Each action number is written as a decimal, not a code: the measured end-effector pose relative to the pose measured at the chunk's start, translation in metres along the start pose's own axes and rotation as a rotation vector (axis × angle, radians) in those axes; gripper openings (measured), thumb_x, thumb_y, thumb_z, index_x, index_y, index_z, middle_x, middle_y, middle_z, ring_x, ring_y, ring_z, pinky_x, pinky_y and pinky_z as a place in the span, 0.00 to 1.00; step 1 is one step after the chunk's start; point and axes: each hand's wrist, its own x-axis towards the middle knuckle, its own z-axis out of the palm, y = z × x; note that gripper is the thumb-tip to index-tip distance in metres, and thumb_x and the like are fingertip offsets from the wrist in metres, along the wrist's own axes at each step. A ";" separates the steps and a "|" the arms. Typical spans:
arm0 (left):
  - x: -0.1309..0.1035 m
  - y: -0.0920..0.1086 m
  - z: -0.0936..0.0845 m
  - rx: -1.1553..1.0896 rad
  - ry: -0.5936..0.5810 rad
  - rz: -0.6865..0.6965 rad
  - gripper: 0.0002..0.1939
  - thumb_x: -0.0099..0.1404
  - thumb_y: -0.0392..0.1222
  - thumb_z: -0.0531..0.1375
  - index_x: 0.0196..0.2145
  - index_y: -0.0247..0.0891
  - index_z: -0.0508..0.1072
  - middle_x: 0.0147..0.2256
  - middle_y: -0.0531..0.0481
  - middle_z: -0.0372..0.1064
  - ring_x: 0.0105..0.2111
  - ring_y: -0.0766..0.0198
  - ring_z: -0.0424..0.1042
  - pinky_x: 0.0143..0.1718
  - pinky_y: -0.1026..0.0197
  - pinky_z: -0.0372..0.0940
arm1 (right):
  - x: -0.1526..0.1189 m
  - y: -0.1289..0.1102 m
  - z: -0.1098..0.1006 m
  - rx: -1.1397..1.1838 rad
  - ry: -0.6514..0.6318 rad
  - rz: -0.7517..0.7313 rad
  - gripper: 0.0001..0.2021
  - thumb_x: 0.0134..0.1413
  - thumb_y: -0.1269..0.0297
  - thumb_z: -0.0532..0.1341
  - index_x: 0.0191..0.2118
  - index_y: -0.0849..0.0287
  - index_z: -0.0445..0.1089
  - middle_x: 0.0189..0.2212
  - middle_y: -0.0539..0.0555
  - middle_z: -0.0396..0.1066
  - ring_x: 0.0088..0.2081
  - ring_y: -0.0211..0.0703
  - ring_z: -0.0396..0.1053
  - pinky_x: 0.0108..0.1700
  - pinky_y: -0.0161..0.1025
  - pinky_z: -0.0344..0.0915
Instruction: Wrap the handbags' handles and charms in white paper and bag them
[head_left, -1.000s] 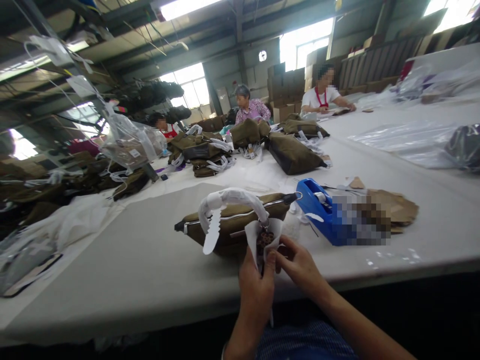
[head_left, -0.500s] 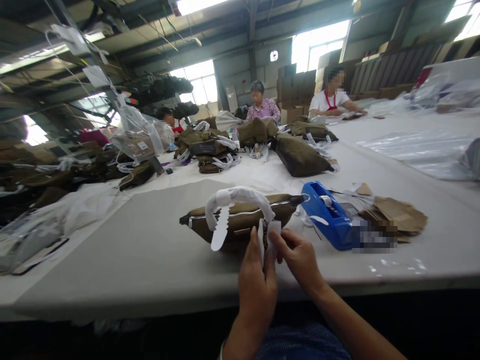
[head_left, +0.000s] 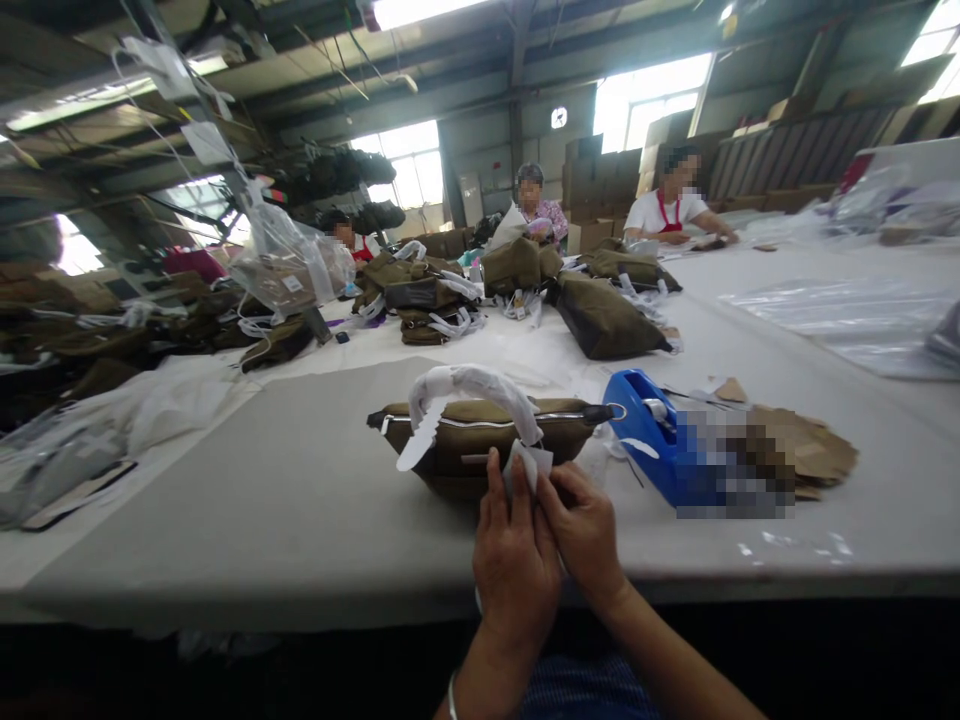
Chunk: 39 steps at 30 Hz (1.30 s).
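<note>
An olive-green handbag (head_left: 442, 465) with a silver zip stands on the table in front of me. White wrapping covers its arched handle (head_left: 480, 380), and a notched white strip (head_left: 421, 440) hangs from the handle's left side. Against the bag's front, my left hand (head_left: 517, 570) and my right hand (head_left: 585, 520) come together on a piece of white tissue paper (head_left: 525, 470). Both hands have their fingers closed on the paper. What the paper wraps, if anything, is hidden.
A blue tape dispenser (head_left: 645, 430) stands right of the bag, beside brown paper pieces (head_left: 817, 450). More olive bags (head_left: 607, 315) lie in a heap farther back. Two co-workers (head_left: 667, 210) and a third person sit behind. Clear plastic sheets (head_left: 847, 310) lie at right.
The white paper is now folded over between my hands, where its edges stood apart before. My right hand has closed in against my left. The notched strip has swung left.
</note>
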 end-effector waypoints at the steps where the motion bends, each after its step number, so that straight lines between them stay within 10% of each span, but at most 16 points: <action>1: 0.000 0.000 -0.001 0.009 -0.011 0.005 0.32 0.73 0.37 0.53 0.72 0.41 0.53 0.72 0.40 0.44 0.61 0.45 0.67 0.57 0.48 0.68 | -0.001 -0.001 -0.002 -0.009 -0.020 -0.026 0.19 0.65 0.55 0.60 0.25 0.58 0.70 0.24 0.49 0.64 0.28 0.37 0.63 0.33 0.34 0.61; 8: -0.004 0.002 -0.014 -0.231 -0.168 -0.071 0.42 0.64 0.36 0.61 0.72 0.42 0.51 0.74 0.42 0.33 0.68 0.39 0.54 0.66 0.41 0.57 | 0.005 -0.012 -0.014 -0.073 -0.156 -0.032 0.16 0.64 0.55 0.61 0.28 0.59 0.73 0.26 0.50 0.68 0.28 0.38 0.67 0.34 0.35 0.62; 11: -0.001 0.002 -0.028 -0.650 -0.225 -0.270 0.34 0.69 0.44 0.59 0.70 0.42 0.58 0.72 0.43 0.45 0.71 0.46 0.49 0.69 0.45 0.51 | 0.011 -0.012 -0.018 0.000 -0.188 0.065 0.20 0.64 0.54 0.61 0.23 0.59 0.71 0.24 0.49 0.66 0.26 0.37 0.66 0.32 0.35 0.62; 15: 0.014 -0.002 -0.040 -1.051 -0.260 -0.639 0.29 0.69 0.54 0.60 0.61 0.34 0.69 0.60 0.36 0.69 0.61 0.46 0.67 0.62 0.49 0.62 | 0.013 -0.010 -0.020 0.038 -0.212 0.108 0.19 0.63 0.53 0.63 0.24 0.59 0.74 0.25 0.50 0.67 0.28 0.38 0.67 0.32 0.34 0.61; 23: 0.027 -0.004 -0.027 -0.993 -0.407 -0.664 0.25 0.61 0.53 0.67 0.50 0.33 0.75 0.42 0.42 0.78 0.45 0.52 0.75 0.47 0.57 0.68 | 0.016 -0.014 -0.024 0.027 -0.276 0.106 0.17 0.63 0.55 0.63 0.28 0.60 0.78 0.27 0.52 0.71 0.31 0.40 0.69 0.34 0.35 0.64; 27: 0.031 -0.008 -0.023 -0.898 -0.362 -0.635 0.25 0.59 0.55 0.68 0.47 0.34 0.77 0.39 0.44 0.79 0.43 0.52 0.76 0.45 0.57 0.68 | 0.034 -0.018 -0.066 -0.120 -0.319 -0.027 0.12 0.66 0.57 0.60 0.43 0.55 0.80 0.33 0.52 0.76 0.34 0.41 0.73 0.39 0.37 0.69; 33: 0.036 -0.021 -0.017 -0.895 -0.406 -0.661 0.28 0.53 0.59 0.71 0.44 0.34 0.77 0.38 0.43 0.79 0.40 0.49 0.77 0.43 0.55 0.70 | 0.085 0.023 -0.172 -0.546 0.268 0.070 0.13 0.53 0.52 0.67 0.37 0.56 0.81 0.49 0.60 0.77 0.56 0.59 0.69 0.65 0.56 0.57; 39: 0.037 -0.021 -0.012 -0.909 -0.348 -0.697 0.29 0.52 0.59 0.70 0.44 0.35 0.78 0.36 0.44 0.79 0.40 0.50 0.77 0.44 0.55 0.71 | 0.102 0.059 -0.192 -0.361 0.107 0.354 0.15 0.46 0.48 0.70 0.25 0.57 0.81 0.47 0.62 0.79 0.52 0.65 0.73 0.58 0.60 0.65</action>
